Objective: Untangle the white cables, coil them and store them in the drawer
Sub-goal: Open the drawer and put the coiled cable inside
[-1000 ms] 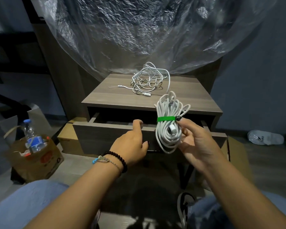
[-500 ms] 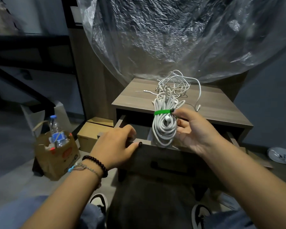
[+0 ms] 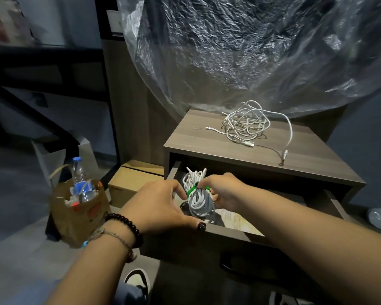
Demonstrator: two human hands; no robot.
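A coiled white cable (image 3: 198, 198) bound with a green tie sits low inside the open drawer (image 3: 229, 231) of a wooden nightstand. My right hand (image 3: 223, 191) grips the coil at the tie from the right. My left hand (image 3: 161, 205) holds the drawer's front edge at its left end, thumb over the rim, fingers beside the coil. A tangled heap of white cables (image 3: 248, 124) lies on the nightstand top (image 3: 196, 133), one end trailing to the right.
A paper sheet (image 3: 235, 220) lies on the drawer floor. A brown paper bag (image 3: 79, 213) with a water bottle (image 3: 80, 181) stands on the floor at left, a cardboard box (image 3: 132, 181) beside the nightstand. Crinkled clear plastic (image 3: 240, 51) hangs behind.
The drawer has been pulled further out. My right hand has lowered the tied coil from in front of the nightstand down into the drawer. My left hand stays on the drawer front.
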